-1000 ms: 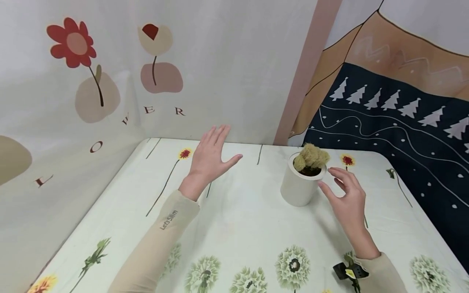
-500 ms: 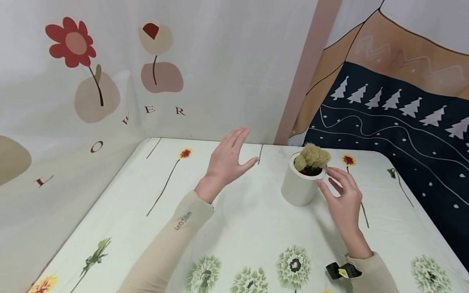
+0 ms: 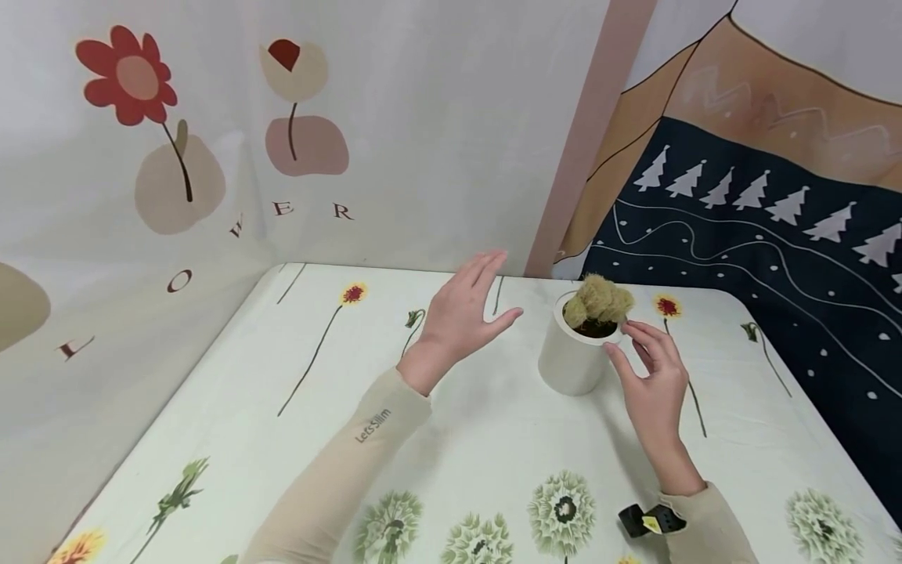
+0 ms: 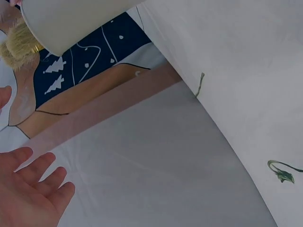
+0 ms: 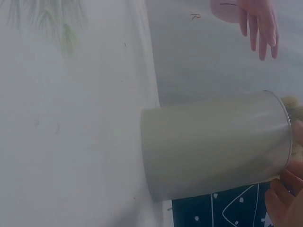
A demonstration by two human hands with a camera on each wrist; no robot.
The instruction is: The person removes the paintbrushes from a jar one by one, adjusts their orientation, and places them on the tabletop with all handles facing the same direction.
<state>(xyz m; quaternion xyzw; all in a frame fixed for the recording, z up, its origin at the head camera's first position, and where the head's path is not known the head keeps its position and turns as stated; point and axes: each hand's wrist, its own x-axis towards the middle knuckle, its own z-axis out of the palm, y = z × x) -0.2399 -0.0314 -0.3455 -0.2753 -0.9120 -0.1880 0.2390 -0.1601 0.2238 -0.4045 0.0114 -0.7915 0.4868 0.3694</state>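
A white cylindrical pot (image 3: 572, 364) with a fuzzy yellow-green cactus (image 3: 599, 301) stands on the table toward the back right. My left hand (image 3: 467, 313) hovers just left of it, palm facing the pot, fingers straight and spread, holding nothing. My right hand (image 3: 651, 370) is at the pot's right side, its loosely curved fingers (image 3: 634, 333) right at the rim; contact is unclear. The left wrist view shows the pot (image 4: 71, 19), the cactus (image 4: 19, 45) and my open left palm (image 4: 28, 196). In the right wrist view, the pot (image 5: 213, 142) fills the middle with my right fingertips (image 5: 284, 201) beside its rim.
The table (image 3: 458, 439) wears a pale cloth printed with flowers and dandelions. A flower-print hanging (image 3: 282, 141) closes the back and left. A dark blue hanging with white trees (image 3: 775, 258) closes the right. A black strap (image 3: 644, 518) sits on my right wrist.
My left hand has moved right across the table toward the pot. My right hand has edged in closer to the rim. The pot has stayed where it was.
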